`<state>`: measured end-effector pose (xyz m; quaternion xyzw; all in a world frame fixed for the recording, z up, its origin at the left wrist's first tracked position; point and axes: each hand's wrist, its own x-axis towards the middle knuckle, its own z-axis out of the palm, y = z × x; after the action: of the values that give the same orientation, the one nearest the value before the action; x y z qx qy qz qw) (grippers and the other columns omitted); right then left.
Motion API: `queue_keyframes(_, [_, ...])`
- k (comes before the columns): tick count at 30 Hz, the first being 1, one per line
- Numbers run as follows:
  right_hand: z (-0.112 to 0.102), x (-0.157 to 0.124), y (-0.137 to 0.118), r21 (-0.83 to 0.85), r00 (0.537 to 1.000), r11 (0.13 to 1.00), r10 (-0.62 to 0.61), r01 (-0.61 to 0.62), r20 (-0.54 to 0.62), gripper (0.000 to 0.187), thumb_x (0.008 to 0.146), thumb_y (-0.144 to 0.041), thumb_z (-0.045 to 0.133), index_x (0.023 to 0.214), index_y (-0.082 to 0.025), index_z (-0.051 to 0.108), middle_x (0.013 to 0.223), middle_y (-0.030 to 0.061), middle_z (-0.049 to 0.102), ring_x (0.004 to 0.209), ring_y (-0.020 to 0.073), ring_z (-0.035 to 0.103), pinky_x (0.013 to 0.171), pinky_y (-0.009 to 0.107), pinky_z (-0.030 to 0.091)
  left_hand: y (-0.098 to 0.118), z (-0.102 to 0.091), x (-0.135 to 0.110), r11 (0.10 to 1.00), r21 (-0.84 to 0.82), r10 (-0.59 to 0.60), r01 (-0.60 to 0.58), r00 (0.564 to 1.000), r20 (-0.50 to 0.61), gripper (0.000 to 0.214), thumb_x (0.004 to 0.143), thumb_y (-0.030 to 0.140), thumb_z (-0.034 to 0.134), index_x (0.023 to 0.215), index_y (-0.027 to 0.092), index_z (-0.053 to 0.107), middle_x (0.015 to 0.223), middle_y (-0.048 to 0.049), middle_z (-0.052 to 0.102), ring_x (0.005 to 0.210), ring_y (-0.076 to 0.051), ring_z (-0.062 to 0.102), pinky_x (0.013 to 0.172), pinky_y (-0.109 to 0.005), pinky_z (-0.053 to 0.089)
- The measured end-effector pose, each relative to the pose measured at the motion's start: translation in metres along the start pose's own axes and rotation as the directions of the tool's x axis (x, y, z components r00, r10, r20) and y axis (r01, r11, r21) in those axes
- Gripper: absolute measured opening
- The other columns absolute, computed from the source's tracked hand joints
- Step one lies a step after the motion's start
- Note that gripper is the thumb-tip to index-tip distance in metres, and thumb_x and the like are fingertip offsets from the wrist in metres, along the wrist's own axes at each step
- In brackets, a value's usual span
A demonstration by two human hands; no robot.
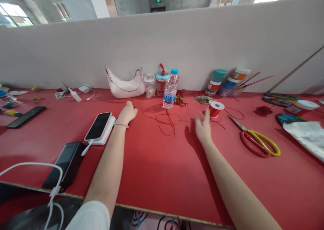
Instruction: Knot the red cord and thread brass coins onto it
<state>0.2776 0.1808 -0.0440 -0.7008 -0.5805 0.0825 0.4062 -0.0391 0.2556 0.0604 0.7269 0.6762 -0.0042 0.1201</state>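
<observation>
While white tops the red spool [215,112], the right hand [203,130] spreads empty, left [126,114] curled, grip unclear.

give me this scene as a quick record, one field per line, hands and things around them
surface: red table
left hand: curled, near the thread; grip unclear
right hand: open, beside the spool; contact unclear
thread: red, loosely looped between the hands
back, centre: bottle, upright, blue cap; bag to its left
right side: scissors, red and yellow handles
left side: phone, screen dark
</observation>
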Motion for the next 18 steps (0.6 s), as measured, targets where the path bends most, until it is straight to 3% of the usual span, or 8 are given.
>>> queue_keyframes(2, [0.003,-0.007,-0.014,-0.096,0.980,0.987,-0.111,0.128,0.164,0.058,0.089,-0.032,0.030,0.143,-0.016,0.018,0.144,0.0138,0.034,0.132,0.0243,0.032,0.104,0.045,0.031,0.015,0.009,-0.001,0.987,0.039,0.150,-0.154,0.985,0.083,0.057,0.090,0.033,0.030,0.140,0.009,0.020,0.140,-0.0177,0.040,0.125,-0.021,0.043,0.097,-0.029,0.037])
queue_keyframes(5, [0.005,-0.015,-0.029,-0.281,0.900,0.909,-0.183,0.308,0.395,0.050,0.090,-0.038,0.031,0.137,-0.020,0.036,0.143,0.0096,0.037,0.133,0.0254,0.029,0.107,0.049,0.025,0.037,0.029,-0.004,0.950,0.059,0.281,-0.307,0.923,0.264,0.069,0.084,0.044,0.044,0.143,0.015,0.020,0.151,-0.0096,0.015,0.138,-0.021,0.016,0.107,-0.031,0.025])
queue_keyframes(7, [0.005,-0.018,-0.033,-0.366,0.889,0.876,-0.137,0.315,0.437,0.051,0.092,-0.040,0.029,0.136,-0.017,0.038,0.144,0.0101,0.036,0.134,0.0251,0.028,0.107,0.049,0.023,0.047,0.041,-0.005,0.938,0.075,0.295,-0.340,0.892,0.343,0.075,0.083,0.052,0.041,0.144,0.017,0.017,0.152,-0.0090,0.006,0.139,-0.025,0.007,0.109,-0.043,0.020])
queue_keyframes(9, [0.005,-0.018,-0.033,-0.428,0.916,0.872,-0.057,0.239,0.397,0.054,0.092,-0.042,0.026,0.137,-0.013,0.036,0.144,0.0125,0.034,0.134,0.0260,0.027,0.108,0.049,0.022,0.050,0.051,-0.005,0.932,0.098,0.289,-0.349,0.879,0.379,0.077,0.083,0.058,0.034,0.145,0.017,0.012,0.152,-0.0086,0.000,0.139,-0.027,0.001,0.109,-0.052,0.012])
queue_keyframes(12, [0.005,-0.018,-0.029,-0.487,0.961,0.868,0.048,0.094,0.272,0.062,0.092,-0.046,0.025,0.138,-0.005,0.032,0.144,0.0189,0.032,0.134,0.0295,0.026,0.106,0.051,0.022,0.047,0.058,-0.002,0.948,0.161,0.203,-0.275,0.911,0.358,0.078,0.085,0.060,0.024,0.145,0.014,0.007,0.151,-0.0092,-0.005,0.139,-0.028,-0.003,0.108,-0.058,0.003])
queue_keyframes(14, [0.005,-0.018,-0.027,-0.506,0.973,0.861,0.076,0.045,0.216,0.065,0.091,-0.047,0.026,0.138,-0.002,0.031,0.142,0.0223,0.033,0.133,0.0314,0.027,0.105,0.052,0.022,0.045,0.061,0.000,0.967,0.189,0.111,-0.168,0.953,0.282,0.079,0.085,0.060,0.018,0.145,0.010,0.007,0.151,-0.0125,-0.005,0.139,-0.030,-0.003,0.107,-0.059,0.003])
queue_keyframes(18, [0.003,-0.019,-0.030,-0.515,0.965,0.853,0.057,0.087,0.257,0.062,0.091,-0.047,0.029,0.139,-0.008,0.032,0.143,0.0203,0.032,0.134,0.0318,0.025,0.105,0.054,0.021,0.049,0.070,0.000,0.987,0.160,-0.034,0.025,0.998,0.051,0.084,0.084,0.063,0.012,0.143,0.002,0.013,0.151,-0.0192,0.003,0.138,-0.036,0.001,0.107,-0.059,0.008])
